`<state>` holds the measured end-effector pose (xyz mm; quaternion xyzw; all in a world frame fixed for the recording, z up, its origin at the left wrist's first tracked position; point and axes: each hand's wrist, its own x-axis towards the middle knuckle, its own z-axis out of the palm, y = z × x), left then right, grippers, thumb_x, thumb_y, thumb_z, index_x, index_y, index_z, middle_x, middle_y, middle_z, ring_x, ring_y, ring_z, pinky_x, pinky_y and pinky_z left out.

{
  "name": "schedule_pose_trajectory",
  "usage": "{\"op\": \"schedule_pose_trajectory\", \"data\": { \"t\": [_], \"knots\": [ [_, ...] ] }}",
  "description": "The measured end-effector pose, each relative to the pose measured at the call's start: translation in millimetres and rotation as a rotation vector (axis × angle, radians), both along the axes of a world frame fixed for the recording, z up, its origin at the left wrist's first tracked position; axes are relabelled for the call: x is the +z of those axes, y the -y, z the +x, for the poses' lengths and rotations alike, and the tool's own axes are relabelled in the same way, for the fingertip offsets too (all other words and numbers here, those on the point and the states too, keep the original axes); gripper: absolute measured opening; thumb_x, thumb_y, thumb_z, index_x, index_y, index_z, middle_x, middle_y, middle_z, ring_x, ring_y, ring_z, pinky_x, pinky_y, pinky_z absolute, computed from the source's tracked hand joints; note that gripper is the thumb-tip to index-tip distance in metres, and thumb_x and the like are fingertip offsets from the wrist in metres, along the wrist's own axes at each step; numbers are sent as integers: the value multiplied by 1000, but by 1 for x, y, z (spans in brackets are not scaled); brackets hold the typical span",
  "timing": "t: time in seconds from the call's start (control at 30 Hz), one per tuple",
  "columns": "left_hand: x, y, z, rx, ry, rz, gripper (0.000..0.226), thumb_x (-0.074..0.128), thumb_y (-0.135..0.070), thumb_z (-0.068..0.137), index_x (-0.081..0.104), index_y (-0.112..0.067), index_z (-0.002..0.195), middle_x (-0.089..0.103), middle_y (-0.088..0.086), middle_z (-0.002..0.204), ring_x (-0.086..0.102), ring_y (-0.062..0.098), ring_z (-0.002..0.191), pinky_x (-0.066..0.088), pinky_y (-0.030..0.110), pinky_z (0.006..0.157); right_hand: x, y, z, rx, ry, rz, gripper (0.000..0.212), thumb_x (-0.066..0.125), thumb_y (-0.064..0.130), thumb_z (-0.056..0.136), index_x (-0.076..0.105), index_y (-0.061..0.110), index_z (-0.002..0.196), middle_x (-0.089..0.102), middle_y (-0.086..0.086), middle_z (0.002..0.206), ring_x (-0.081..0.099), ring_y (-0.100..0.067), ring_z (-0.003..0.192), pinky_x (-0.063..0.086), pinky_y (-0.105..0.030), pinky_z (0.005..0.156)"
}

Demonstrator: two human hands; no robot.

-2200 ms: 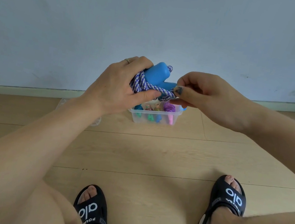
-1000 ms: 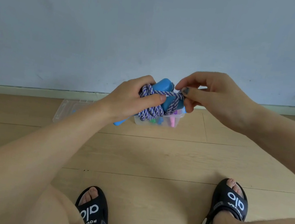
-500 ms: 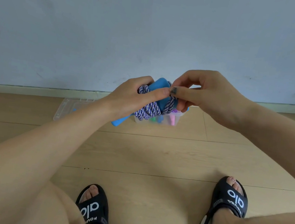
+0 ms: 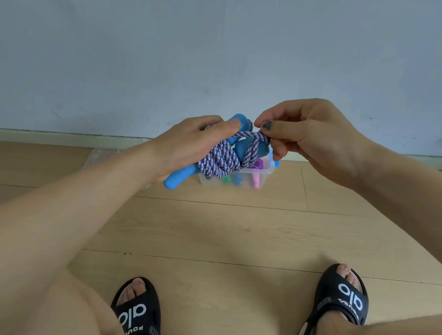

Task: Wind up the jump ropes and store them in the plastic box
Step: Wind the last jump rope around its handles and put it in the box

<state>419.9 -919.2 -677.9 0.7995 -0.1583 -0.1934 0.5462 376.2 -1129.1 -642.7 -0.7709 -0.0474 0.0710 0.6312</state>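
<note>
1. Both hands work in the air above the floor: the left hand (image 4: pixel 188 145) grips the wound jump rope (image 4: pixel 221 159) by its bundle, thumb pressed across the top, while the right hand (image 4: pixel 311 140) pinches a strand of cord (image 4: pixel 255 137) between thumb and fingers at the bundle's upper right.
2. Two blue handles (image 4: pixel 180 177) show, lying side by side; their long axis runs diagonally, lower end toward the person's left, upper end up and to the right.
3. One rope is in the hands; its cord is braided purple and white, looped several times round the handles.
4. One clear plastic box (image 4: pixel 240 184) stands on the wooden floor (image 4: pixel 234 226) just behind the hands, near the wall, holding green, blue, pink and purple pieces; how many cannot be told.
5. Two black sandals (image 4: pixel 342 303) are on the person's feet.
</note>
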Motion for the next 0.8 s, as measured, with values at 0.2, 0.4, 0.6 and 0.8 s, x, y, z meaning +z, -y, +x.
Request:
{"op": "schedule_pose_trajectory", "data": {
  "t": [0.2,0.4,0.6,0.8],
  "knots": [
    [-5,3,-2,68,-44,41,53,56,-62,87,58,-9,90,55,4,79,54,19,70,45,36,67,-8,-3,3,-53,-45,-32,13,58,4,95,70,1,98,62,-12,78,54,-13,58,51,-23,65],
    [-12,26,-12,105,-295,-82,52,50,-50,93,59,-8,122,69,16,105,66,24,84,54,47,90,-9,-9,4,-333,-47,-160,22,61,28,93,64,16,111,63,-1,91,58,-13,66,54,-29,68],
    [-14,38,-1,186,-496,-276,38,43,-40,102,64,-13,116,74,8,101,71,21,87,58,37,81,-34,-12,-8,-167,-530,140,44,66,48,87,57,18,118,63,-12,110,67,-26,97,56,-43,90],
    [-29,43,41,305,-497,-243,39,37,-36,102,61,-14,123,73,10,103,71,24,82,60,34,72,-63,-25,38,-132,-483,238,35,66,27,93,59,6,120,72,-15,105,73,-25,93,59,-35,85]
  ]
}}
